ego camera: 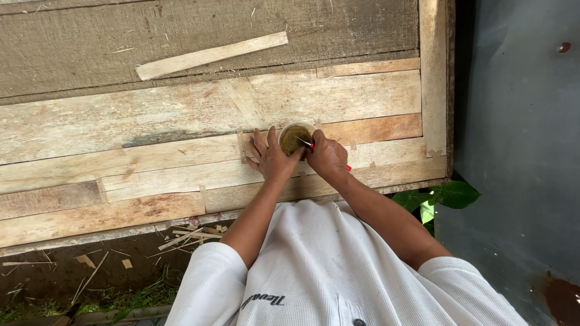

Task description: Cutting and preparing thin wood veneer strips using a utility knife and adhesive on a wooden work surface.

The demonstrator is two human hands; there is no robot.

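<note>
Nearest the camera is the person's white shirt point(338, 271), with a dark printed mark low on the chest; its letters are left unread here. From it both forearms reach out to the plank counter point(151, 121).

The left hand point(270, 158) lies flat on the boards, fingers point(261, 142) spread and released, their tips just beside a small round cup point(294, 139) of greenish-brown paste. The right hand point(327, 154) is clenched around a thin red-handled tool point(312, 145); its pale tip reaches into the cup, and the red end shows again behind the wrist. The cup stands upright on the counter between the 2 hands, touching or nearly touching both.

To do this dipping well, in my judgement, the flat hand should steady the cup's rim while the tool takes up only a little paste, wiped on the inner wall so none drips onto the boards.

Farther off, 1 loose pale wood strip point(211, 55) lies slantwise on the grey upper boards. No package, label or sign shows on the counter; the cup is plain and pale.
</note>
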